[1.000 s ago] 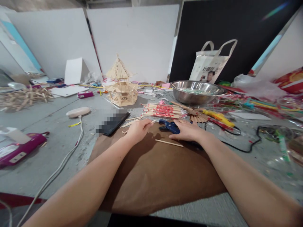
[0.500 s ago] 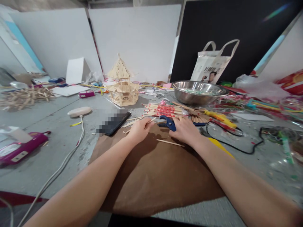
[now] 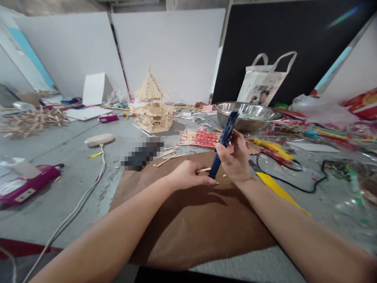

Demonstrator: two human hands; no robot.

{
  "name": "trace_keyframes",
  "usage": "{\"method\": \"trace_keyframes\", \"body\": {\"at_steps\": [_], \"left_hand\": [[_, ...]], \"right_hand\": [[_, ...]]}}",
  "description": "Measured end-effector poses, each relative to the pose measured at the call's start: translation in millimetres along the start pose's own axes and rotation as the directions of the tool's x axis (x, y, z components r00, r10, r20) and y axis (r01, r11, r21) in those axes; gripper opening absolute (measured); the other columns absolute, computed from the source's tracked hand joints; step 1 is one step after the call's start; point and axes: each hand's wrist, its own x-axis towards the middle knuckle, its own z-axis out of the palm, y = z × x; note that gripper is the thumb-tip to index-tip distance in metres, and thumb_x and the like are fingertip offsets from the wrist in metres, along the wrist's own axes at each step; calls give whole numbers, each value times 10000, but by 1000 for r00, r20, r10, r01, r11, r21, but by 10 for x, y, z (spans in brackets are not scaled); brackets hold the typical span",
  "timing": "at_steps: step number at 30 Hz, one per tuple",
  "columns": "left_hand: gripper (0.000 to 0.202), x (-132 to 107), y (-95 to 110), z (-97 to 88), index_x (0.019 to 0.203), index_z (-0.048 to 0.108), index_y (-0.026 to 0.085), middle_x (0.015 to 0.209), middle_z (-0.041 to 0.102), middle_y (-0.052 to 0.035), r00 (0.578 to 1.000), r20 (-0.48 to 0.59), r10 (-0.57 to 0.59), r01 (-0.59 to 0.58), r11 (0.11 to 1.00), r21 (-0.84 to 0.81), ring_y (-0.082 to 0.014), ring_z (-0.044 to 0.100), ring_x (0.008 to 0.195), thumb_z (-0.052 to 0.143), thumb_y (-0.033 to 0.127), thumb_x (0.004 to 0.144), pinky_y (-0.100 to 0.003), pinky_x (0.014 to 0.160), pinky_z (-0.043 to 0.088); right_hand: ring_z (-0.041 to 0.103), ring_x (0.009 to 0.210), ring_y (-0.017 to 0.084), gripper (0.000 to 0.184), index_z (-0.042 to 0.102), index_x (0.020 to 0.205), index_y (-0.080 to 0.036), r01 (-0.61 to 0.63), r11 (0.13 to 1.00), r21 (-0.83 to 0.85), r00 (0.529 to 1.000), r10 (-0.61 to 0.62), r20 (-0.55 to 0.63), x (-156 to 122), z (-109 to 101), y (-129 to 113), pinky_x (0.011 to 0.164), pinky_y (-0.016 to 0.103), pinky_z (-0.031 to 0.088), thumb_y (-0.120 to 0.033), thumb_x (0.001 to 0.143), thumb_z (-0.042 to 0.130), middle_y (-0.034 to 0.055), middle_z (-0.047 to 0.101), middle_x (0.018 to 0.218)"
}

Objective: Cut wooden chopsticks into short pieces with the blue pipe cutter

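My left hand (image 3: 188,175) is closed on a thin wooden stick (image 3: 204,169) over the brown mat. Its thumb and fingertips reach the lower end of a blue hand cutter (image 3: 225,137). My right hand (image 3: 235,157) grips this cutter, which stands nearly upright and edge-on, so I cannot tell whether its jaws are apart. Small pale wood bits (image 3: 224,175) lie close to both hands. Beyond them are loose sticks (image 3: 166,157) and a row of sticks in red-printed wrapping (image 3: 197,137), partly covered by my right hand.
Brown mat (image 3: 188,236) lies beneath my arms. Behind stand a stick-built pavilion model (image 3: 154,106), a steel bowl (image 3: 250,122) and a white bag (image 3: 259,84). A blurred dark phone (image 3: 143,153) sits left. A yellow corded tool (image 3: 273,147) and black cable (image 3: 306,190) lie right.
The right hand has turned the cutter from lying flat to upright. My left hand has moved right and nearer to me. The stick that lay on the mat is no longer seen there.
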Motion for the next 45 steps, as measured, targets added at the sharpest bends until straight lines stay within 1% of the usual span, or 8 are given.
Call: {"method": "trace_keyframes", "body": {"at_steps": [3,8,15,21,23,27,32,45], "left_hand": [[338,-9,25,59,628,574,119,473,413,47,994,100,53,-64,992,109,-47,350,459,500,447,656,-170,442,244],[260,-8,50,108,630,517,131,519,447,37,991,76,111,-122,980,156,-53,392,481,454,367,719,-167,465,272],[248,-14,-1,107,636,514,139,543,483,15,987,53,152,-161,956,247,-70,427,501,418,339,747,-178,496,310],[313,25,-68,45,859,525,159,655,550,-13,984,-113,137,-100,953,286,-101,488,577,330,392,788,-199,556,360],[348,48,-127,-11,944,501,161,729,567,-30,960,-238,146,-80,961,266,-116,514,663,246,364,822,-212,616,378],[331,86,-278,-129,925,515,147,763,571,-41,881,-441,169,-54,964,261,-121,515,701,264,339,823,-216,648,382],[297,87,-351,-207,890,524,130,664,533,-22,852,-470,231,-98,952,290,-88,467,585,294,303,816,-195,577,374],[244,70,-338,-240,824,524,118,579,471,-5,853,-432,292,-121,916,381,-81,429,543,312,236,801,-191,542,354]], "right_hand": [[501,792,135,332,383,1015,-228,-81,990,118,996,84,-20,3,25,-7,716,286,419,-326,713,479,33,500,947],[483,860,143,402,411,995,-246,-209,941,265,975,179,132,8,-22,22,786,301,388,-385,644,548,14,499,952],[485,684,154,365,480,857,-206,-505,843,183,843,436,315,-94,26,35,663,324,409,-374,557,603,-21,494,670],[493,766,171,350,464,946,-198,-116,993,-8,987,116,113,1,-30,-19,724,332,392,-209,599,505,21,534,814],[484,845,189,450,437,1010,-188,26,991,-133,995,-13,98,39,-78,32,775,346,372,-172,566,514,47,524,931],[472,923,218,531,435,1055,-177,186,941,-283,954,-103,283,43,-112,127,803,353,366,-156,531,521,75,518,1006],[471,940,242,529,455,1060,-183,205,891,-405,910,-22,414,-31,-61,143,800,363,374,-186,537,529,79,529,1008],[502,931,246,537,485,1064,-181,207,839,-503,888,54,456,-58,-68,205,802,361,389,-195,528,516,69,561,1026]]}}
